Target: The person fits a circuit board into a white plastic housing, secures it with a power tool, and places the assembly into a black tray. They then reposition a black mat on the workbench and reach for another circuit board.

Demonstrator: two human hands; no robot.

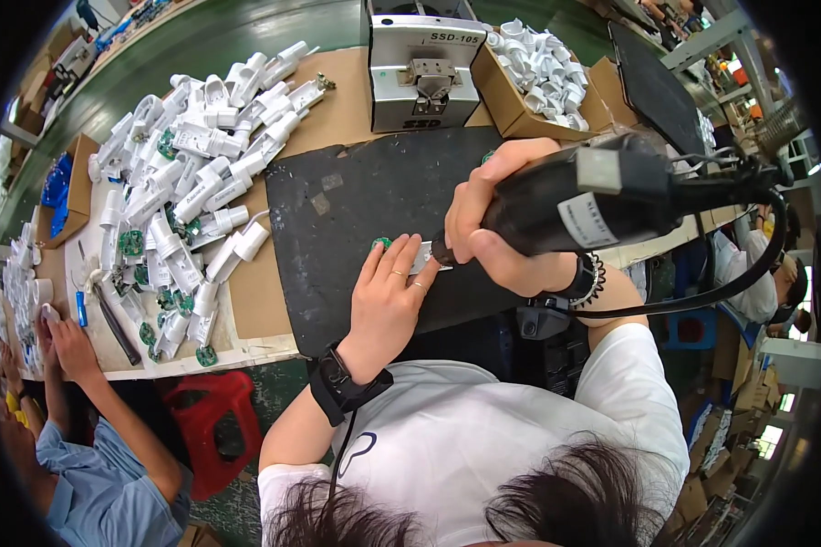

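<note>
My right hand [476, 214] is wrapped round a black electric screwdriver [556, 202], whose cable trails off to the right. The screwdriver lies nearly level, its tip end pointing left to a white plastic housing [422, 259] on the black mat [383, 173]. With its fingers together, my left hand [385, 305] presses the housing down and hides most of it. A small green circuit board [382, 242] shows just beyond my left fingertips; whether it is joined to the housing I cannot tell. The exact contact of the screwdriver tip is hidden.
White housings with green boards form a large pile [210, 191] left of the mat. Behind stand a metal-fronted machine [388, 77] and a cardboard box [520, 114] of white parts. A hammer [116, 314] and a co-worker's hand [71, 348] are at far left.
</note>
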